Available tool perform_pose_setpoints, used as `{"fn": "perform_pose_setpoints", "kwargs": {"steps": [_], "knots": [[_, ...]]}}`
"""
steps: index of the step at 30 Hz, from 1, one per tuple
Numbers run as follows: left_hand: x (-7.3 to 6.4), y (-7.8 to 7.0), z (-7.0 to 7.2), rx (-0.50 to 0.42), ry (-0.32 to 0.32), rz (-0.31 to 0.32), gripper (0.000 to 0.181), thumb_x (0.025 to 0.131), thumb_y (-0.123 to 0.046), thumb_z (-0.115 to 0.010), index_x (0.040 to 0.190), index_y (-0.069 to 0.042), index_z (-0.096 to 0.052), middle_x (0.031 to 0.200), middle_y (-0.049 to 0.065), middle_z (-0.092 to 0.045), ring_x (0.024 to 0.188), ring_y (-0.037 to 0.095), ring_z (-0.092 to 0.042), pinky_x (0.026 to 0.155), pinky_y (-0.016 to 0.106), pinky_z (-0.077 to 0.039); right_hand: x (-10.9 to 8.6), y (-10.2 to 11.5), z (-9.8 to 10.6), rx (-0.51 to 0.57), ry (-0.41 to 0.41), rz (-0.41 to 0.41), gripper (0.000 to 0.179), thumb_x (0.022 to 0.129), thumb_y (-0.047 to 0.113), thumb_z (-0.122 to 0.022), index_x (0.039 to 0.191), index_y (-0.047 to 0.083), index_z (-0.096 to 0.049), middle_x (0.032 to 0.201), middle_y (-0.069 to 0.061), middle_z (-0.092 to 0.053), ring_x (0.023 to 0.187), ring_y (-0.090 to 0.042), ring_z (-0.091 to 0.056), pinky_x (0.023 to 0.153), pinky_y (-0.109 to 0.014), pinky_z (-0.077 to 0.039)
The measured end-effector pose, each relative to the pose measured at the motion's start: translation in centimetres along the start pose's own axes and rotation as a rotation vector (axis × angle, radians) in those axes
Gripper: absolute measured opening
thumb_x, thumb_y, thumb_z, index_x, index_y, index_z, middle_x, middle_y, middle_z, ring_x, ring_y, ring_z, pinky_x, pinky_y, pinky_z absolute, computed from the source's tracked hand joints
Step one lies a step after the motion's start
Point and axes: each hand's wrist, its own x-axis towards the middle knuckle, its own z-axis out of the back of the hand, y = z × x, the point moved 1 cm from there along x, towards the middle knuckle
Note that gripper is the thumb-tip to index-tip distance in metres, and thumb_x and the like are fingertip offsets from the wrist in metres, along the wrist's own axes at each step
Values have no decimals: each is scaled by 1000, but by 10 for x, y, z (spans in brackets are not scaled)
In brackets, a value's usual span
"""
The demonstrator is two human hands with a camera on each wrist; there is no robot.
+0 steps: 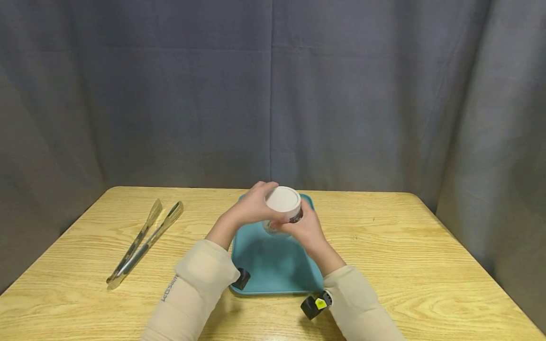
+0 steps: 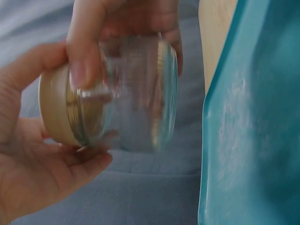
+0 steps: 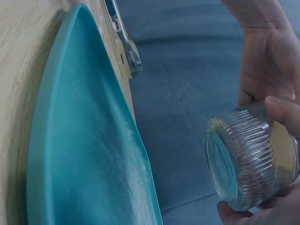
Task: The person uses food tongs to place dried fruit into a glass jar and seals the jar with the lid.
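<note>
A clear glass jar (image 2: pixel 136 93) with a white lid (image 1: pixel 283 199) is held up over the far part of a teal tray (image 1: pixel 273 270). My left hand (image 1: pixel 255 204) grips the lid, thumb on one side and fingers on the other. From the right, my right hand (image 1: pixel 308 229) holds the glass body below the lid. Vertical ribs and the round base of the jar (image 3: pixel 248 154) show in the right wrist view. The jar's base is off the tray. Part of the glass is hidden behind the fingers in the head view.
Metal tongs (image 1: pixel 147 241) with spread arms lie on the wooden table (image 1: pixel 405 265), left of the tray. A grey curtain (image 1: pixel 273 94) hangs behind the table's far edge and along both sides.
</note>
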Motion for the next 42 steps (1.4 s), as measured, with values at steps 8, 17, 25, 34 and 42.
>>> {"fn": "perform_pose_setpoints", "kwargs": {"steps": [8, 17, 25, 34, 42], "knots": [[-5, 15, 11, -72, 134, -68, 86, 59, -31, -78, 131, -12, -36, 115, 4, -42, 95, 18, -44, 76, 34, -39, -6, 2, 1, 8, 60, 9, 73, 62, 13, -77, 125, 10, -40, 117, -6, -45, 104, -21, -42, 79, -37, -40], [-7, 28, 12, -490, 306, -102, 84, 61, -9, -77, 133, -15, -33, 119, 7, -42, 101, 23, -42, 82, 37, -36, -12, 5, 1, 116, 139, -4, 72, 65, 10, -75, 126, 9, -38, 119, -6, -43, 107, -20, -42, 83, -37, -38], [-13, 26, 0, -519, 77, -105, 86, 69, -15, -72, 138, -16, -20, 131, 5, -32, 113, 21, -34, 91, 43, -27, -8, 5, -1, 114, 39, -8, 71, 64, 11, -76, 125, 9, -39, 119, -8, -44, 107, -22, -41, 84, -39, -37], [-20, 0, -29, -249, -310, 22, 99, 60, -40, -75, 137, -13, -19, 132, 10, -29, 114, 24, -32, 84, 43, -35, -3, 4, -1, 69, -56, 1, 66, 67, 4, -71, 125, 6, -39, 117, -12, -47, 107, -22, -43, 85, -37, -37], [-16, -6, -44, -173, -467, 112, 95, 55, -46, -75, 130, -9, -31, 121, 9, -39, 100, 24, -42, 75, 39, -39, -6, 9, -7, 44, -125, 17, 67, 64, 0, -71, 124, 3, -41, 117, -14, -48, 106, -25, -43, 86, -38, -36]]}}
